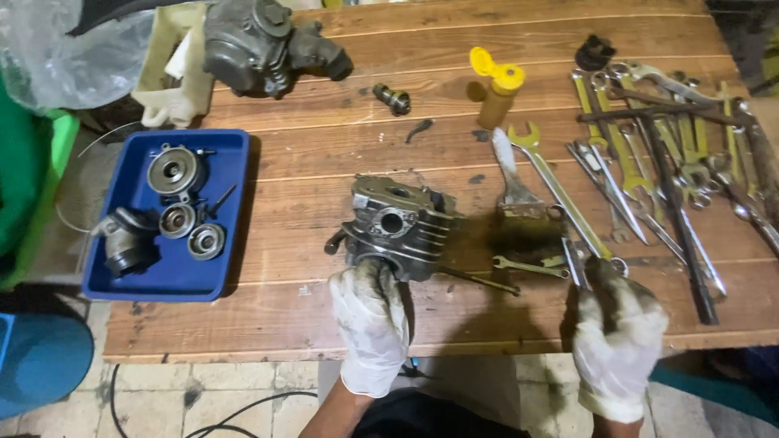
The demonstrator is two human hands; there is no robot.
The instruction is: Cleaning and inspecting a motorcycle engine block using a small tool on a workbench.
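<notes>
The gloved left hand [371, 322] curls its fingers around the finned engine block [399, 228]; the right hand [618, 334] apparently pinches a slim tool [574, 264] among the wrenches [649, 154].

A blue plastic tray [235, 146] holding round metal engine parts sits left on the wooden plank table [324, 146]. A yellow-capped squeeze bottle [498, 96] stands near a dirty paintbrush [519, 203].

A tabletop [324, 146] of reddish wooden planks fills the view. Below its near edge lies a floor [243, 397] of pale, stained tiles, where a black cable [235, 410] trails. Left of the tabletop stands a blue bin [40, 361].
</notes>
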